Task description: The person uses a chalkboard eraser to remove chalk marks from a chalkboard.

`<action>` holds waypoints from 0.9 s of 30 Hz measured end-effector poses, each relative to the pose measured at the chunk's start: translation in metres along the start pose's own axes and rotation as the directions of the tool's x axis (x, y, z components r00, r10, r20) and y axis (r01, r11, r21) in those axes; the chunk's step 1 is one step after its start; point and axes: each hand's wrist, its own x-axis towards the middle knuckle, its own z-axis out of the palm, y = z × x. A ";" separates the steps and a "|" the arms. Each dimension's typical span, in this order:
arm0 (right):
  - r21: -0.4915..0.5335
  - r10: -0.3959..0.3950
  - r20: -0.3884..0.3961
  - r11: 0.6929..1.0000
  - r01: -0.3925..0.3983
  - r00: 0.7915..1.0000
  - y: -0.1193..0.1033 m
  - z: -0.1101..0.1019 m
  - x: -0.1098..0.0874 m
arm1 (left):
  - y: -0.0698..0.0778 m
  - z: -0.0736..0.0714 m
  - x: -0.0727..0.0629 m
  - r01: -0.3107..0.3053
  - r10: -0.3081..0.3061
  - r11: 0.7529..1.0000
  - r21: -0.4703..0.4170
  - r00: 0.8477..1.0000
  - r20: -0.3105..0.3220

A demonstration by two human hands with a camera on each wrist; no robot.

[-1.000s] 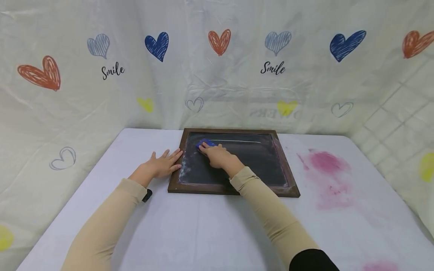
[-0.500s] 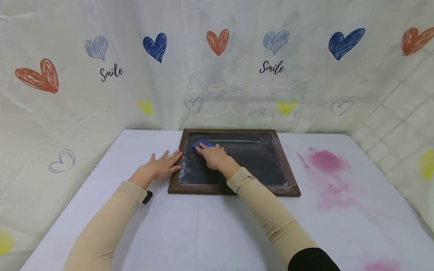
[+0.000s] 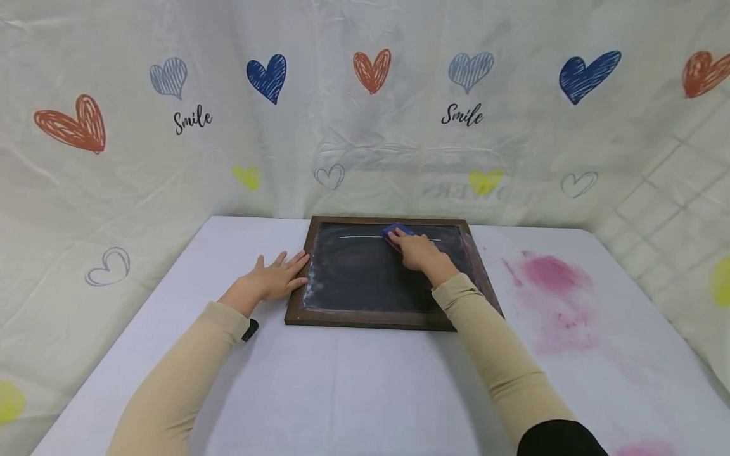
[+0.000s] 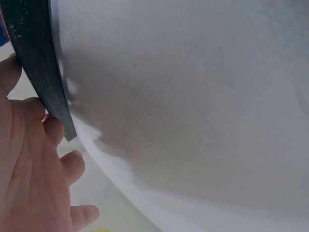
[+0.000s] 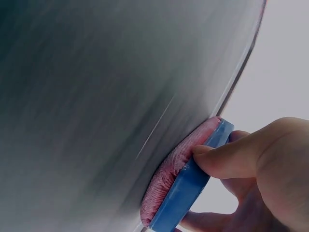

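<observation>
A chalkboard (image 3: 353,278) in a brown wooden frame lies on the table. My right hand (image 3: 422,252) grips a blue chalkboard eraser (image 5: 186,188) near the board's far edge. In the right wrist view the eraser's pink fabric pad (image 5: 176,169) is against the dark surface, with the thumb along its side. My left hand (image 3: 272,280) lies with spread fingers at the board's left edge, the fingertips touching the frame (image 4: 41,63). A white line (image 3: 359,237) runs across the upper part of the board, partly hidden by the eraser and right hand.
A white cloth covers the table (image 3: 365,392), with a pink stain (image 3: 556,274) to the right of the board. Behind the table hangs a pale curtain (image 3: 319,126) printed with hearts. Whitish smears (image 3: 312,285) mark the board's left side.
My right hand with the eraser first shifts slightly left, then slides right along the upper board to right of its middle. My left hand stays at the frame.
</observation>
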 end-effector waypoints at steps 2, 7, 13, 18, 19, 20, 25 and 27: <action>0.012 0.017 -0.004 1.000 -0.017 1.000 0.016 -0.003 -0.005 | 0.000 0.000 0.000 0.000 0.000 1.000 0.002 1.000 0.000; 0.014 0.058 -0.012 0.998 -0.058 0.998 0.053 -0.008 -0.016 | 0.001 0.001 0.000 -0.005 0.005 1.000 -0.013 1.000 0.005; 0.021 0.099 -0.011 0.995 -0.099 0.995 0.074 -0.008 -0.023 | 0.002 0.001 0.000 -0.001 0.001 1.000 -0.008 1.000 0.001; 0.061 0.133 0.005 0.989 -0.133 0.991 0.073 -0.007 -0.023 | 0.002 0.001 0.000 -0.006 0.006 1.000 -0.010 1.000 -0.002; 0.066 0.135 0.006 0.989 -0.135 0.991 0.071 -0.007 -0.023 | 0.002 0.001 0.000 -0.005 0.005 1.000 -0.010 1.000 -0.001; 0.069 0.135 0.005 0.988 -0.135 0.991 0.069 -0.007 -0.022 | 0.002 0.001 0.000 -0.004 0.004 1.000 -0.009 1.000 -0.001; 0.081 0.128 0.001 0.988 -0.128 0.992 0.056 -0.005 -0.015 | 0.001 0.002 -0.001 -0.001 0.001 1.000 -0.007 1.000 -0.002; 0.084 0.122 0.006 0.989 -0.122 0.992 0.048 -0.003 -0.011 | 0.000 0.001 -0.001 -0.004 0.004 1.000 -0.011 1.000 -0.001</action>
